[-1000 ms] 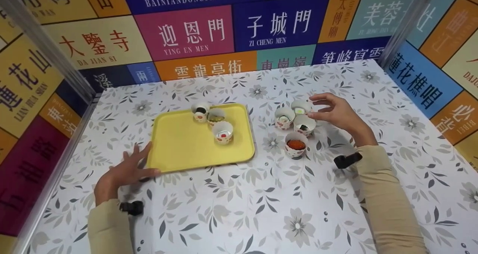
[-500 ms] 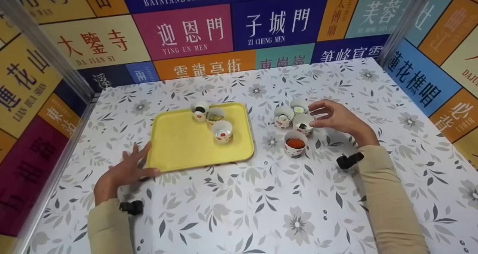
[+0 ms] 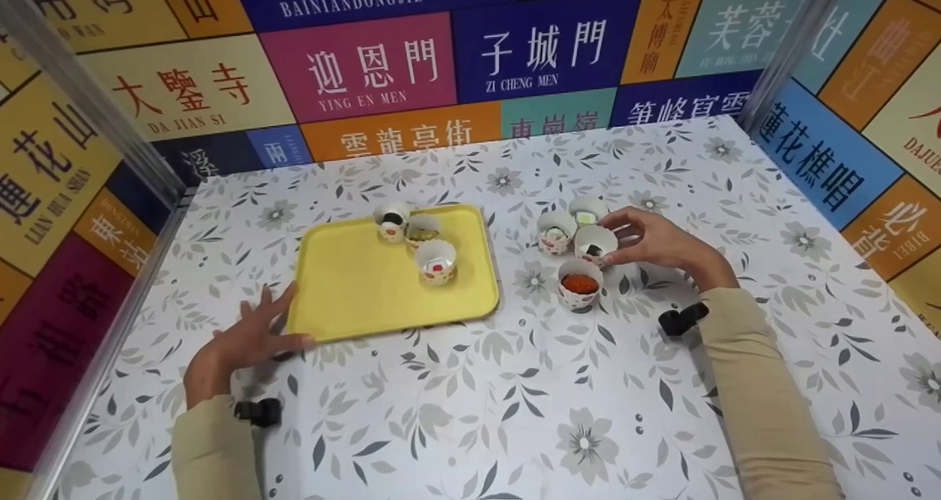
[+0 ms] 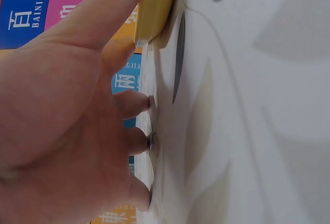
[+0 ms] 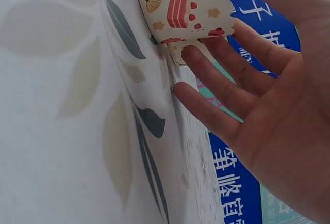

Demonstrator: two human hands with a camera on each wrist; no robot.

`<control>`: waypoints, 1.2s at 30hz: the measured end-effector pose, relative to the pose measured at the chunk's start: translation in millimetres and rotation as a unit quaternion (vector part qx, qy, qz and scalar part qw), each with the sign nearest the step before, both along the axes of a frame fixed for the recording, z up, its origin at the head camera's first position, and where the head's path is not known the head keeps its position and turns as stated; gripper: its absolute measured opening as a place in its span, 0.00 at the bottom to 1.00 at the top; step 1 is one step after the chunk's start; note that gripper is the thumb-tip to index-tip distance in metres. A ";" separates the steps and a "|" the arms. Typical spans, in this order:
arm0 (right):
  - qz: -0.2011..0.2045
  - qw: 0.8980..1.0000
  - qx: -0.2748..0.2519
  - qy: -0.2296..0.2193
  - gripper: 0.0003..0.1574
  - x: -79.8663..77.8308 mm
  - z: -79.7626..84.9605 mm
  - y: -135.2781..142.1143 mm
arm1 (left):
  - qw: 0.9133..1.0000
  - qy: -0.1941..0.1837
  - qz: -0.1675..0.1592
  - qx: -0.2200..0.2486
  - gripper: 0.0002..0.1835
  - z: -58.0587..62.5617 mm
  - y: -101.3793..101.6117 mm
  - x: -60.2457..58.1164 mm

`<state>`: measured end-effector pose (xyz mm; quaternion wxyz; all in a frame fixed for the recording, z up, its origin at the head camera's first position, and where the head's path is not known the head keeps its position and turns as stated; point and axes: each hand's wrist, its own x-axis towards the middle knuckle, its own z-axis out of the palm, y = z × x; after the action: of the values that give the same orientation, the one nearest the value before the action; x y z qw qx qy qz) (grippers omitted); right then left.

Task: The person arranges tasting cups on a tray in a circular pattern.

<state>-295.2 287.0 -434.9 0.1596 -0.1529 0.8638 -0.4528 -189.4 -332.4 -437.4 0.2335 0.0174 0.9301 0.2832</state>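
Note:
My left hand (image 3: 242, 342) rests at the left end of a yellow tray (image 3: 353, 294), fingers spread, with the thumb along its near corner. In the left wrist view the other fingertips touch the patterned tabletop beside the tray's edge (image 4: 154, 12). My right hand (image 3: 665, 246) is at a paper cup (image 3: 595, 247) holding a dark piece of food. Its thumb and forefinger reach either side of the rim, loosely bent. In the right wrist view the printed cup (image 5: 180, 7) stands upright on the table, with the fingertips right at its rim and side.
Around that cup stand a cup with orange-red filling (image 3: 579, 285), a cup with pale food (image 3: 555, 234) and a cup with a yellow-and-white piece (image 3: 588, 212). On the tray's right half are three more cups, the nearest (image 3: 436, 263) with a red dot. Printed panels (image 3: 544, 51) wall the table.
My right hand has come down and toward me from the rear cup to the cup with the dark piece. My left hand has stayed on the tray, and the cups have not moved.

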 end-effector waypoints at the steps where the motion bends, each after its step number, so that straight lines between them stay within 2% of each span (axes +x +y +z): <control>1: 0.001 1.000 0.000 -0.001 0.44 0.0 -0.1 -0.4 | 1.000 0.001 -0.001 0.000 0.59 0.0 -0.1 0.0; 12: -0.009 1.000 0.011 -0.006 0.49 0.3 0.3 -5.9 | 1.000 -0.005 0.007 0.000 0.59 1.5 0.7 1.7; 17: -0.020 0.999 0.027 -0.008 0.51 0.0 -0.5 -9.1 | 1.000 -0.006 0.000 -0.004 0.59 2.0 0.8 1.8; 27: -0.030 0.998 0.062 -0.006 0.50 -0.2 -0.3 -15.0 | 1.000 -0.008 -0.002 -0.008 0.59 2.1 1.1 1.2; 36: -0.026 0.998 0.049 0.008 0.48 -0.6 -1.0 -13.2 | 1.000 -0.010 -0.007 -0.008 0.59 2.6 0.5 1.8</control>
<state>-295.8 273.8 -435.9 0.1483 -0.1262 0.8897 -0.4129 -187.6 -331.8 -434.8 0.2448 0.0191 0.9299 0.2740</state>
